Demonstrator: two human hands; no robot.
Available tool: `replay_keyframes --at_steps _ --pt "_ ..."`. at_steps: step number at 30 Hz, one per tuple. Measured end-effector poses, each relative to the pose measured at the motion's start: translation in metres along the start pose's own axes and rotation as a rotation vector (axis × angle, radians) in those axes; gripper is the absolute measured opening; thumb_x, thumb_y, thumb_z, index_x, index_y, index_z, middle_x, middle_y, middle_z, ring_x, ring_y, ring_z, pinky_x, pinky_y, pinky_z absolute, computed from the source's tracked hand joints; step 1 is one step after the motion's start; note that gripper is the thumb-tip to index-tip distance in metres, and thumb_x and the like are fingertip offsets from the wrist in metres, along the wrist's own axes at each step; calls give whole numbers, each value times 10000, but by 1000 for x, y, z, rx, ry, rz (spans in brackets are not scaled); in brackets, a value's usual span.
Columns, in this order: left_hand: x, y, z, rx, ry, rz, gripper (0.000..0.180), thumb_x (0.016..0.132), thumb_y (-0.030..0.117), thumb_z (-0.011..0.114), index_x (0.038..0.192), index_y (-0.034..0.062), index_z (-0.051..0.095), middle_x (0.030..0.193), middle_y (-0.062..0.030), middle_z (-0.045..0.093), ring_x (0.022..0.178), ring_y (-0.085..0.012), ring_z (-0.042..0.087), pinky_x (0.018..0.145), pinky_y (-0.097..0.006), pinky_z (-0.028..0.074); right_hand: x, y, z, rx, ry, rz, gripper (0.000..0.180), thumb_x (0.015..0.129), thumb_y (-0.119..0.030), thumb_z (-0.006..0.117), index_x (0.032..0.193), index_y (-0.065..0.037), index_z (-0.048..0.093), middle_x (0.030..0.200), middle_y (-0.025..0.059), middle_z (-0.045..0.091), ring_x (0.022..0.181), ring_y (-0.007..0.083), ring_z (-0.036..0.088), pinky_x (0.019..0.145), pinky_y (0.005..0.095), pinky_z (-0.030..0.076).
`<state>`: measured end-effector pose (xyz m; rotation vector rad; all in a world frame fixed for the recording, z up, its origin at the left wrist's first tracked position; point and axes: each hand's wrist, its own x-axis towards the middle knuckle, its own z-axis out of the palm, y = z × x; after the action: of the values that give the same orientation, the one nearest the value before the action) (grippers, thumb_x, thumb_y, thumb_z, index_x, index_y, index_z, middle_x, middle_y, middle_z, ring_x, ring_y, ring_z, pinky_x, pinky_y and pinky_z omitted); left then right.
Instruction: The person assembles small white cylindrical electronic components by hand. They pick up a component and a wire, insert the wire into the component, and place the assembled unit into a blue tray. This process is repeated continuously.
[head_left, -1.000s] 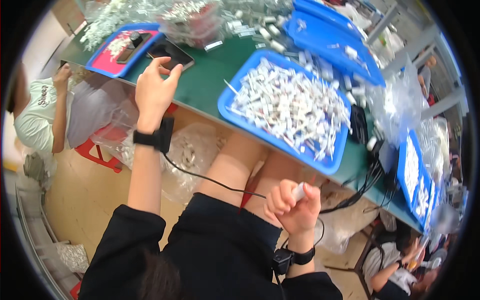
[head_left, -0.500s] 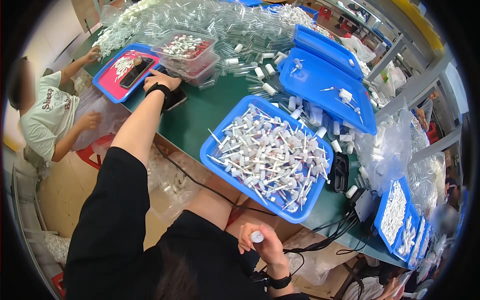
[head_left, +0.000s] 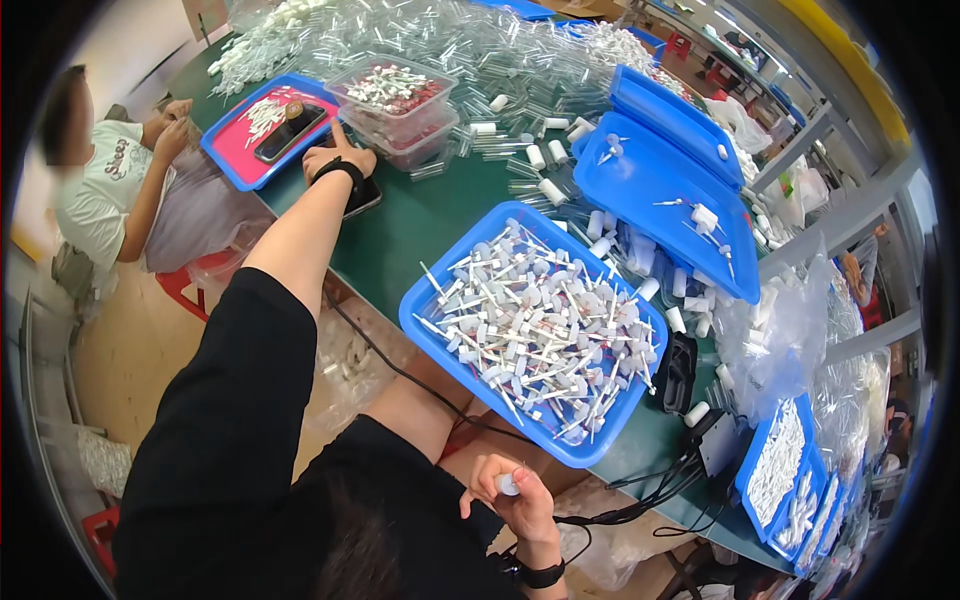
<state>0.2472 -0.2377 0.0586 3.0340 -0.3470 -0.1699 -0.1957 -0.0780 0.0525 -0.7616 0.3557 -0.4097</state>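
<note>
My left hand reaches far forward, its index finger stretched out between the pink-lined blue tray and the stacked clear plastic boxes. Partly under that hand lies a dark phone; whether the fingers touch it I cannot tell. Another phone rests in the pink-lined tray beside small white sticks. Close to my lap, my right hand is closed around a small white cap-like piece. Before me stands a blue tray heaped with white stick-and-cap pieces.
Clear tubes are piled along the back of the green table. At the right are blue trays, a black case, cables and a plastic bag. A co-worker sits at the left.
My left index finger now stretches forward. My right hand has turned slightly, still holding the white piece. The co-worker's hands have come together. The whole view has shifted a little.
</note>
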Motion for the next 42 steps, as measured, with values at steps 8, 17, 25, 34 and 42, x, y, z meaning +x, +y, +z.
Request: replay_keyframes --at_steps 8,17,25,34,42 --pt "-38 -84 -31 -476 133 400 910 745 555 518 1373 7 153 1185 -336 446 1100 -418 471 920 -415 382 5 4 -8 8 29 -49 488 853 -484 345 679 -35 422 661 58 359 600 161 359 639 383 414" --pt "-258 -125 -38 -1086 -130 898 264 730 108 640 980 35 594 792 -68 592 673 -160 558 580 -264 444 14 -9 11 -5 114 -99 470 847 -499 356 670 -65 396 601 40 340 522 136 325 586 362 416" --pt "-279 -105 -31 -1232 -574 1094 181 775 99 630 948 45 620 741 -51 610 629 -102 585 539 -218 457 44 -44 30 109 123 -155 420 790 -459 414 561 -123 307 513 -13 258 432 109 233 374 252 275" --pt "-277 -98 -52 -1492 -1198 1060 416 779 31 631 1154 -26 458 969 -81 568 845 -141 576 720 -263 469 66 -66 48 617 -195 -112 537 887 -548 196 696 -78 372 651 50 401 463 110 380 387 367 508" --pt "-273 -99 -47 -1395 -1120 1225 457 765 49 649 1166 -34 446 1043 -121 565 868 -157 593 714 -246 468 64 -54 48 421 -111 -196 482 906 -482 210 708 -82 394 616 20 395 487 115 388 415 310 440"
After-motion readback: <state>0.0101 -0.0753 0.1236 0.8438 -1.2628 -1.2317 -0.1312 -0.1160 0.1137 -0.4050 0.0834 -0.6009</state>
